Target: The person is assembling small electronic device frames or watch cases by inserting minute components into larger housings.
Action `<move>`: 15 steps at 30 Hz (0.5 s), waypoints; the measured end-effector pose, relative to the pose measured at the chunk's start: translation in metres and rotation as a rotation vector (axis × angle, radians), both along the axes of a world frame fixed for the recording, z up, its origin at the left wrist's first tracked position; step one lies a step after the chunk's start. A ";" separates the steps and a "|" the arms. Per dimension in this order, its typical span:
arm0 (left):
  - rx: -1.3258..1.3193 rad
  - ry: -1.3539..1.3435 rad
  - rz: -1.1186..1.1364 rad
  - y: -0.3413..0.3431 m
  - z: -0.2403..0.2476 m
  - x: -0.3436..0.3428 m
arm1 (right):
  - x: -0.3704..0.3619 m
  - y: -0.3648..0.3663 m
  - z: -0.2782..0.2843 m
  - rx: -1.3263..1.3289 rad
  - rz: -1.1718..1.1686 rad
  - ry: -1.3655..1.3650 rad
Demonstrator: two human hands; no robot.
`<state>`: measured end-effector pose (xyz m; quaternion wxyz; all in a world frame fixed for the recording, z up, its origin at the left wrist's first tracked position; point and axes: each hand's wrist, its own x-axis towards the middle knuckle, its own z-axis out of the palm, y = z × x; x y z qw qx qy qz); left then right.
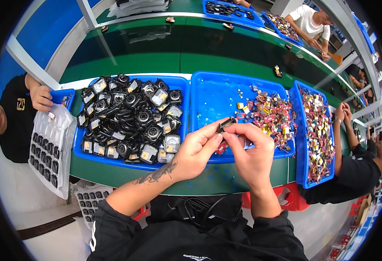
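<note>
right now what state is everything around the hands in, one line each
Black piece: held up, tilted
Left hand: closed on that piece
Right hand: pinching at that piece
Left blue tray: heaped with watch-like black cases
Middle blue tray: partly filled, small parts toward its right
Right blue tray: filled with similar small parts
Clear plastic tray: tilted, partly filled

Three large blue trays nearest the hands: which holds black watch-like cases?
The left tray, heaped with black cases; the middle tray and right tray hold small multicoloured parts.
</note>
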<state>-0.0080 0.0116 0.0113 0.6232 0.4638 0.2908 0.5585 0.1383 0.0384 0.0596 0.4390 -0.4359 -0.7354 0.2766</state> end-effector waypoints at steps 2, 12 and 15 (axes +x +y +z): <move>-0.003 0.015 0.001 0.000 -0.001 0.000 | 0.002 0.001 -0.001 -0.022 0.020 0.000; -0.001 0.066 -0.001 -0.003 -0.002 0.000 | 0.002 0.003 0.003 -0.079 0.045 0.013; 0.015 0.057 0.002 -0.005 -0.001 0.002 | 0.002 0.002 0.002 -0.056 0.040 0.044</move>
